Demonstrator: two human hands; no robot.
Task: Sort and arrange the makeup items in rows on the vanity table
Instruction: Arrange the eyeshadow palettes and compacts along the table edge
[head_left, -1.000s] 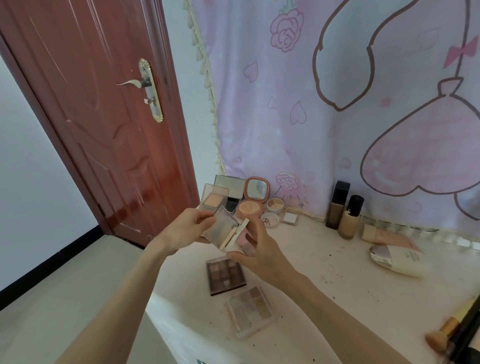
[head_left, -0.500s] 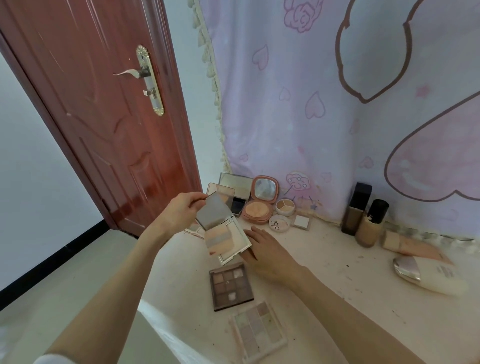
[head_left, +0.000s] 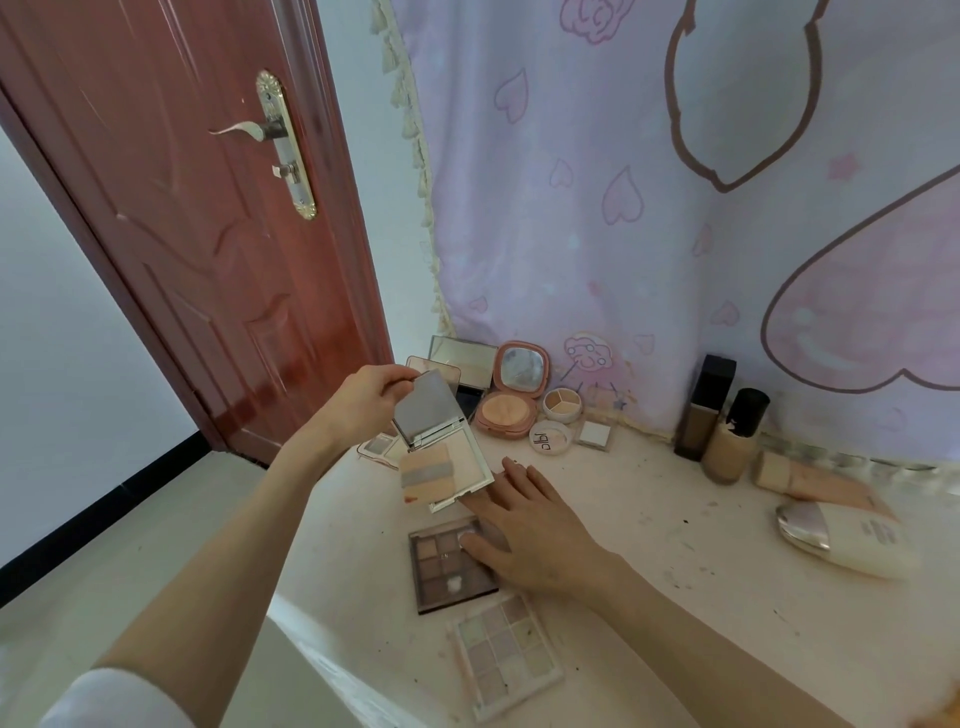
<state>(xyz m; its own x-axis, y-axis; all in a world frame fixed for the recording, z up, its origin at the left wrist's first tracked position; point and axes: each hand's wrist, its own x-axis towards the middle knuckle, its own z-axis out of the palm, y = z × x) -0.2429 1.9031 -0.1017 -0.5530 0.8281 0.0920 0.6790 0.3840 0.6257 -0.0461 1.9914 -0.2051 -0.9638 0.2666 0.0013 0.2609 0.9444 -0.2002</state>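
Observation:
My left hand (head_left: 363, 397) pinches the mirrored lid of an open white powder compact (head_left: 447, 462), whose base rests on the vanity table (head_left: 675, 561). My right hand (head_left: 530, 525) lies flat with straight fingers beside the compact, its thumb on a dark brown eyeshadow palette (head_left: 441, 571). A pale eyeshadow palette (head_left: 506, 657) lies nearer the front edge. At the back stand an open pink blush compact (head_left: 511, 400), a small round concealer pot (head_left: 562, 405), its round lid (head_left: 549, 437) and a small white square compact (head_left: 594, 434).
Two foundation bottles (head_left: 709, 410) (head_left: 735, 439) stand by the pink curtain (head_left: 675, 208). A beige tube (head_left: 810, 480) and a white bottle (head_left: 852, 540) lie at the right. More open compacts (head_left: 462, 358) sit at the back left. A red door (head_left: 208, 234) is left of the table.
The compact was held in both hands in the air; now it is opened wide with its base set down. My right hand let go and dropped flat onto the table by the dark palette.

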